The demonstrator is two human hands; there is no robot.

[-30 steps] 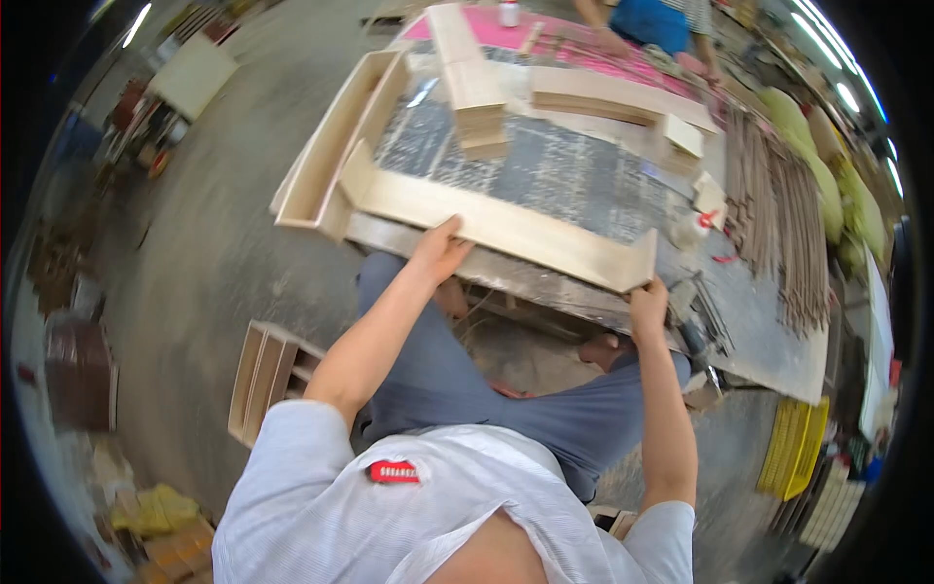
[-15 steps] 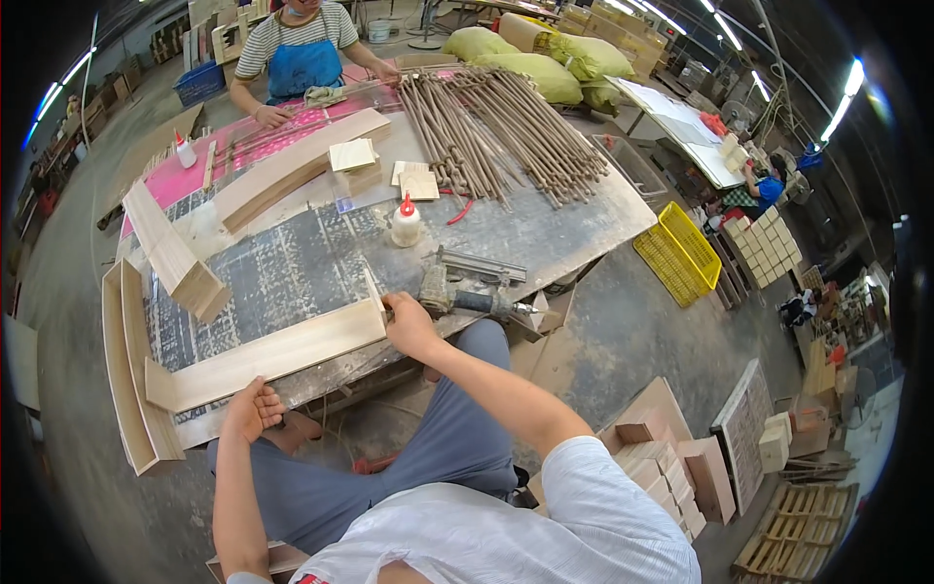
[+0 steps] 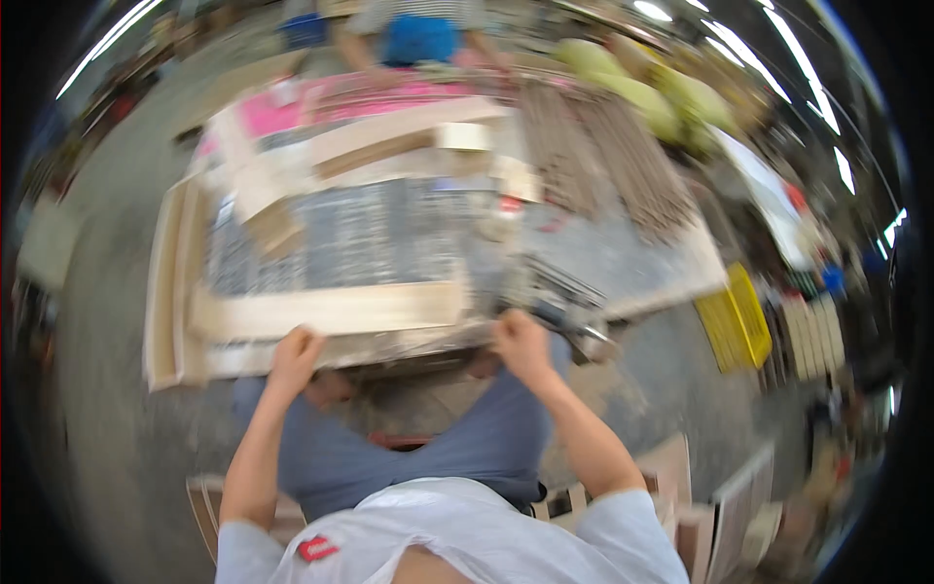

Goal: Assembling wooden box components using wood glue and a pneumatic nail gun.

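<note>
1. Two bare hands at the tabletop edge: left hand, right hand
2. One long pale wooden board by those hands
3. One yellow crate on the floor
4. One other person across the tabletop
5. Thin sticks: too blurred to count

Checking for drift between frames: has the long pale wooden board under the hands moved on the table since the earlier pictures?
Cannot tell. The camera swings and blurs; the board lies along the table's near edge, by both hands, as before.
</note>
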